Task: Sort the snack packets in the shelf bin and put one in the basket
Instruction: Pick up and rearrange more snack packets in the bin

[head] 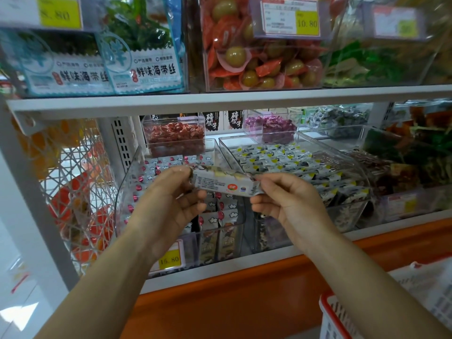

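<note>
Pick step: left hand (176,194) and right hand (286,201) pinch one snack packet (220,183) above the shelf bin (127,182). Next, probably: carry it to the basket (324,307), below-right of the bin.

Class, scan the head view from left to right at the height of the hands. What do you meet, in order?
White wire rack → left hand → snack packet, pinched at both ends → right hand → dark packets at the far right.
</note>
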Demonstrator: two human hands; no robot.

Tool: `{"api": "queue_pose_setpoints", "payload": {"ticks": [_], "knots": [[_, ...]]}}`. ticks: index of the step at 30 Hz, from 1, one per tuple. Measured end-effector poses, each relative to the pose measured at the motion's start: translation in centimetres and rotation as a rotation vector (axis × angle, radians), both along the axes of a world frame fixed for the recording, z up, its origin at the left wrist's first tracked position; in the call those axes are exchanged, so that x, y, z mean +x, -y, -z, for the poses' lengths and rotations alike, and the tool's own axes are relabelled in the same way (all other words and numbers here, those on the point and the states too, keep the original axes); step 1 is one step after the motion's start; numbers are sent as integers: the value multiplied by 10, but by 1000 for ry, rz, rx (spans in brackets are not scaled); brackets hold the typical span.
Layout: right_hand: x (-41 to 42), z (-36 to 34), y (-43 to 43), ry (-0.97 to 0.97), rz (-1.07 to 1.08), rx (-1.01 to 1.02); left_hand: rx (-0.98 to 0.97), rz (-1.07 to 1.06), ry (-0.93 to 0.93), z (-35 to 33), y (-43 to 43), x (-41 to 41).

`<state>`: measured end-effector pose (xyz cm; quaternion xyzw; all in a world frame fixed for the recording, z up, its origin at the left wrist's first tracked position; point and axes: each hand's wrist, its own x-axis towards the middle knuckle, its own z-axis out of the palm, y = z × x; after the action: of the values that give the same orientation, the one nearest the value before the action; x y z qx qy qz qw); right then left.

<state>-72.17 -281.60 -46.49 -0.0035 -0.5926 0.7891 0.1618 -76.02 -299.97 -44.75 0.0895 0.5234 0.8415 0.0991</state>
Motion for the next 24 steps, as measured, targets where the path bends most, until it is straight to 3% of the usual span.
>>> {"api": "queue_pose_setpoints", "payload": {"ticks": [11, 15, 24], "knots": [[-5, 4, 1, -7, 104, 52, -159, 39, -159, 2, 0, -2], [-7, 3, -1, -23, 124, -27, -135, 64, -98, 3, -2, -1], [-7, 1, -1, 19, 136, -117, -215, 114, -197, 5, -3, -1]]}}
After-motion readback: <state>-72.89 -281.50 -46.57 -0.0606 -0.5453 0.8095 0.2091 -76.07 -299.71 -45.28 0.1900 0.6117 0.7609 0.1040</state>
